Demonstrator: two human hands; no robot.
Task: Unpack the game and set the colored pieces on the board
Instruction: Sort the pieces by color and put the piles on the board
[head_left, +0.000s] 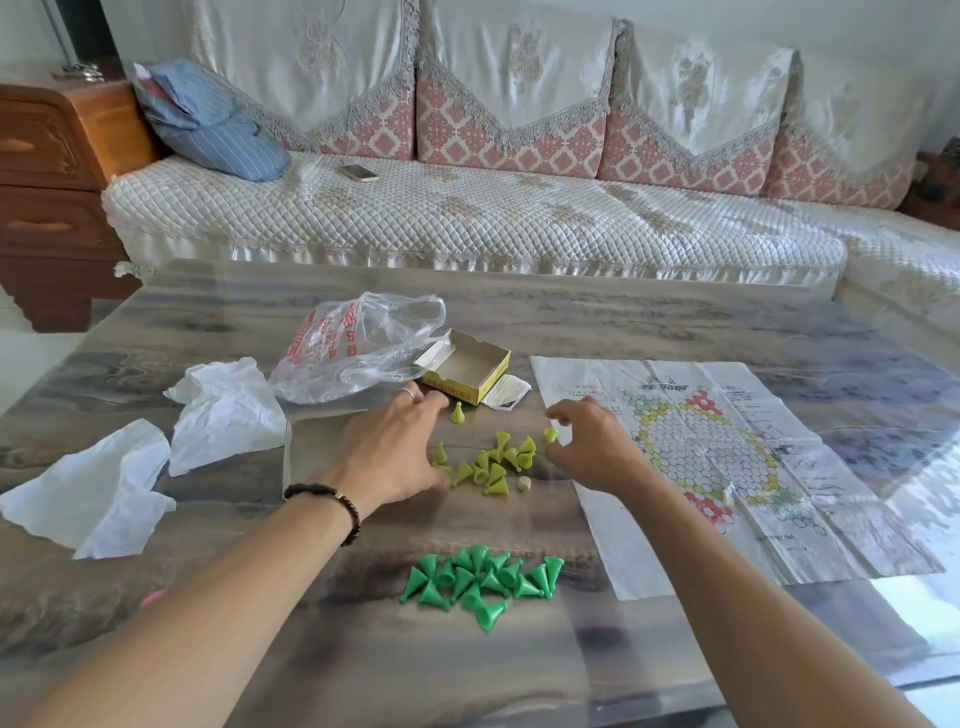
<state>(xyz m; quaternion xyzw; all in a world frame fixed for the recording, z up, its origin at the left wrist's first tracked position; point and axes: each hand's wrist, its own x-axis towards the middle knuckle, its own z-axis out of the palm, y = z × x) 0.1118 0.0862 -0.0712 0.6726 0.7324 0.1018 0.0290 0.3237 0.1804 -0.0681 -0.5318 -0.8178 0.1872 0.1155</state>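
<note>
The right hand (587, 441) pinched one yellow-green piece (551, 434) beside the paper board (727, 467); the left hand (395, 447) lay open over the yellow-green pile (491, 465). Any sweep risked scattering those light cones off the surface (623, 317)

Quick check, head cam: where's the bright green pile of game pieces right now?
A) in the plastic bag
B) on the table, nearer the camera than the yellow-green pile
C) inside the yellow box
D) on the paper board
B: the bright green pieces lie heaped on the table, below the yellow-green pieces in the frame and just left of the paper board, not on it.
</note>
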